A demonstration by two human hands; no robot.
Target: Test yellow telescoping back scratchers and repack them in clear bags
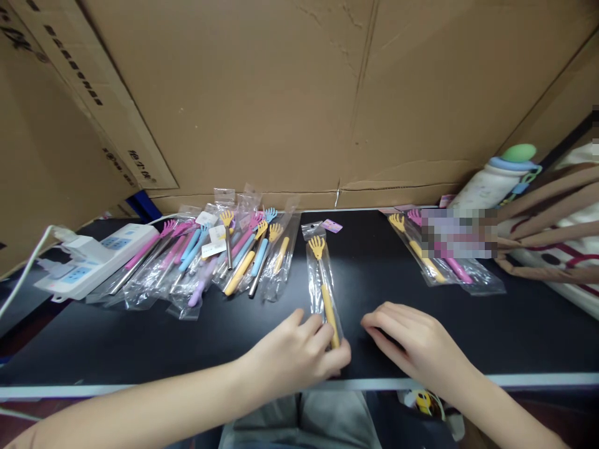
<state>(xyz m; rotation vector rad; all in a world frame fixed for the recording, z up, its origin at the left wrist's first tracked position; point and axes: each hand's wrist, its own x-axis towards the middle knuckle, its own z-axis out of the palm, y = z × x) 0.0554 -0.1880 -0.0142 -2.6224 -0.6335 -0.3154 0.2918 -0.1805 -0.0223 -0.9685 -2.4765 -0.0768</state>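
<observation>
A yellow hand-shaped back scratcher (329, 305) in a clear plastic bag lies upright in the middle of the black table. My left hand (306, 346) has its fingers round the bag's lower end, at the scratcher's handle. To the right, my right hand (412, 337) rests near the table's front edge, apart from the bag. Its thumb and fingers are drawn together, and nothing shows in them. A small purple card (332, 226) lies just above the bag's top. On the left is a heap of bagged back scratchers (243, 249) in pink, blue, yellow and purple.
A white power strip (100, 259) with plugs sits at the left. Several more bagged scratchers (425, 249) lie at the right, partly blurred out. Behind them stands a white bottle (486, 187) beside a bag with brown straps (556, 218). A cardboard wall (262, 100) closes off the back.
</observation>
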